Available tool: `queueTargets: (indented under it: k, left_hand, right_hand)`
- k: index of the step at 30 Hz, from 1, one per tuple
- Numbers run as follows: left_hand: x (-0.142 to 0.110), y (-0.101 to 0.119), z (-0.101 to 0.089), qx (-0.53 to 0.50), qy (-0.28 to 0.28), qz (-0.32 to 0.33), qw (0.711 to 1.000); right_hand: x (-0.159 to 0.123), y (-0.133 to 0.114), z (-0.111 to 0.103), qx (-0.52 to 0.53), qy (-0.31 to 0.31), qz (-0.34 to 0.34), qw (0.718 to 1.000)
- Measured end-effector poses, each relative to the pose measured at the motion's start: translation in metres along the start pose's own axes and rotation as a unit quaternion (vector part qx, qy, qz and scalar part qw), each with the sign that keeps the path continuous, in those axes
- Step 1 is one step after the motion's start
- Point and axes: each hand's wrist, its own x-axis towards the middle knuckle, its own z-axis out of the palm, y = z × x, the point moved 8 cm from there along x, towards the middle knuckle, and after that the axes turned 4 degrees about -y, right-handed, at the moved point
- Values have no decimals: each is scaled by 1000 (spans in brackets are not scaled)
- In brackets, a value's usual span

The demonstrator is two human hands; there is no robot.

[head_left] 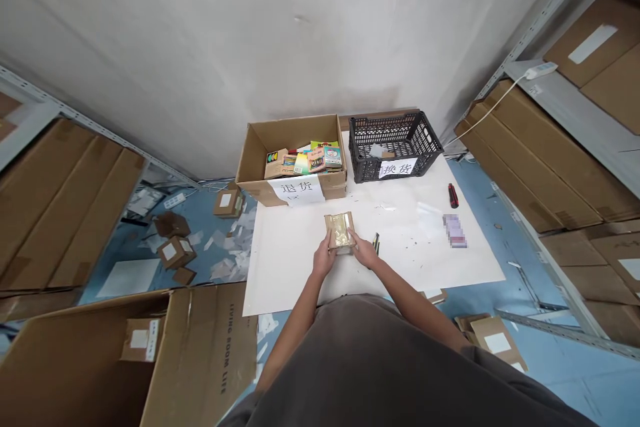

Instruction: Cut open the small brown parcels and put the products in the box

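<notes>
A small cardboard box with shiny tape over its top is held level above the white tabletop. My left hand grips its left side and my right hand its right side, both with fingers closed round the edges. Just right of my right hand lies a dark utility knife with yellow-green marks. Beyond the box stands an open carton with a paper label, holding several small colourful boxes. Beside it is a black plastic crate, also labelled, with a few scraps inside.
On the table's right lie a red-and-black tool and a blurred purple item. A large open carton stands at the left. Shelves with cartons flank both sides; paper scraps and small boxes litter the blue floor.
</notes>
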Motion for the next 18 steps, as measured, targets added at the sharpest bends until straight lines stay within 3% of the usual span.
queueTargets:
  k: [4, 6, 8, 10, 12, 15, 18]
  left_hand:
    - [8, -6, -23, -59, 46, -42, 996]
    - [15, -11, -18, -82, 31, -45, 995]
    - [19, -19, 0, -72, -23, -61, 995]
    - [19, -27, 19, -42, -75, -79, 993]
    - [17, -29, 28, 1, -90, -81, 993]
    - [14, -26, 19, 103, -55, -84, 990]
    - [16, -16, 5, 211, -55, -62, 974]
  right_hand:
    - [16, -16, -25, 3, 54, -15, 998]
    - [27, -20, -23, 14, 52, -28, 998]
    - [36, -14, -7, 15, 17, -15, 1000]
    - [40, -3, 14, 15, -22, 7, 1000]
    - [40, 5, 29, 12, -37, 21, 999]
    - [34, 11, 33, -13, -14, 32, 999]
    - [22, 12, 20, -42, 63, 7, 997]
